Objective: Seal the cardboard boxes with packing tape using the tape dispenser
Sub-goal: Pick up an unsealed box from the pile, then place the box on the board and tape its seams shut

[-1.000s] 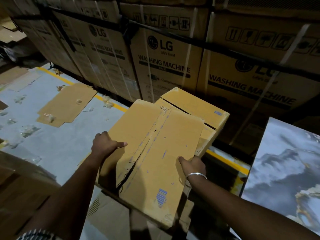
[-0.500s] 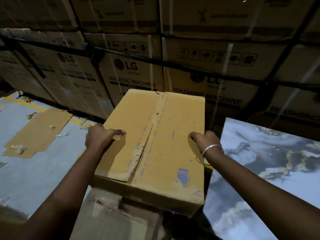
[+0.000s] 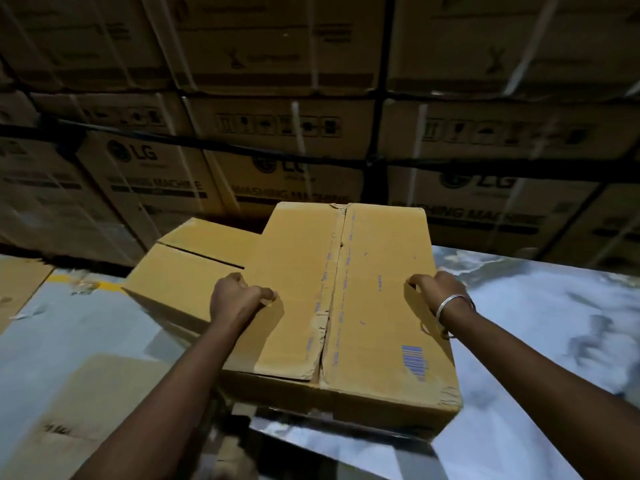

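Stacked cartons (image 3: 311,161) wall the back; marbled surface (image 3: 540,341) rightward — open.

the big cardboard box (image 3: 349,299) is tan and lies flat with its top up. its two top flaps are folded down and meet in a line down the middle. the line has old, torn tape marks along it, and the left flap lifts a little at the near end. a small blue striped label sits near the front right corner. the box rests partly on a shiny grey marble top. a second cardboard box (image 3: 194,268) sits just to its left, lower down, touching it, with a dark gap between its flaps.
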Demonstrator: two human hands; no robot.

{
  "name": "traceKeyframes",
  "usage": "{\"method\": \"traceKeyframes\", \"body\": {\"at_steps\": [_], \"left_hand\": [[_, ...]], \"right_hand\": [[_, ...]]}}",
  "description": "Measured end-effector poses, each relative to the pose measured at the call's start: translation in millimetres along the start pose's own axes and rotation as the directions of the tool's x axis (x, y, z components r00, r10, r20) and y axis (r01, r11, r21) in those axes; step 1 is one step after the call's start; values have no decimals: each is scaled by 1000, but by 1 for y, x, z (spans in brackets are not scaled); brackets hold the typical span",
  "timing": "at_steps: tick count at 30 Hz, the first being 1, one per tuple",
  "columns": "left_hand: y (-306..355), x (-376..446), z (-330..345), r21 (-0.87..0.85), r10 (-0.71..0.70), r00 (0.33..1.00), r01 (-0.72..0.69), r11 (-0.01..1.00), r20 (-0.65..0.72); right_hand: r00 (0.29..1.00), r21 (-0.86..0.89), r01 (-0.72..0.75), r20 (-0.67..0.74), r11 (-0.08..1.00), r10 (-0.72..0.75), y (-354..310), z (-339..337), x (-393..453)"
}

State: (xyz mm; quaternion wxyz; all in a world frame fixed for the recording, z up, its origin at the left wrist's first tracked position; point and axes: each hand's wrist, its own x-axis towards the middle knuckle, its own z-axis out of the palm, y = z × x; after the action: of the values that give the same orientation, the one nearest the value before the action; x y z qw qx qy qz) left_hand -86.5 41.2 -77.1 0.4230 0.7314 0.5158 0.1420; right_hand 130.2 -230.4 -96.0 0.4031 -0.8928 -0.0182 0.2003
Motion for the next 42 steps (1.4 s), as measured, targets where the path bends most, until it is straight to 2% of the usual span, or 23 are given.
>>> {"method": "traceKeyframes", "body": {"at_steps": [8, 11, 16, 19, 22, 24, 28, 30, 32, 38, 42], "left_hand": [[35, -93, 130, 83, 64, 995, -71, 994, 80], [39, -112, 158, 102, 103, 989, -114, 988, 106], [32, -115, 187, 250, 177, 972, -213, 944, 156], [30, -114, 193, 295, 190, 969, -230, 928, 159], [29, -111, 195, 345, 231, 960, -273, 898, 157], [29, -106, 199, 391, 339, 926, -378, 839, 167], [33, -96, 218, 424, 572, 756, -653, 627, 318], [40, -95, 232, 392, 621, 681, -732, 558, 387], [49, -98, 246, 337, 635, 627, -779, 530, 451], [87, -114, 288, 318, 552, 589, -798, 512, 590], [85, -118, 298, 374, 526, 562, -823, 427, 638]], "right_hand": [[987, -93, -112, -126, 989, 99, 107, -111, 20], [981, -123, -137, -154, 983, 117, 135, -130, 26], [971, -141, -176, -185, 974, 149, 166, -140, 26], [974, -188, -141, -203, 972, 102, 167, -137, 21], [976, -404, -50, -212, 914, -40, 164, -125, 14], [973, -548, -2, -193, 837, -124, 159, -112, 8], [984, -637, 28, -118, 771, -133, 153, -89, -1], [984, -648, 30, -114, 761, -136, 153, -84, -2], [984, -641, 22, -123, 767, -131, 154, -84, -1], [982, -664, 8, -134, 748, -130, 156, -81, -1], [981, -636, 21, -137, 772, -139, 156, -86, 1]]}}
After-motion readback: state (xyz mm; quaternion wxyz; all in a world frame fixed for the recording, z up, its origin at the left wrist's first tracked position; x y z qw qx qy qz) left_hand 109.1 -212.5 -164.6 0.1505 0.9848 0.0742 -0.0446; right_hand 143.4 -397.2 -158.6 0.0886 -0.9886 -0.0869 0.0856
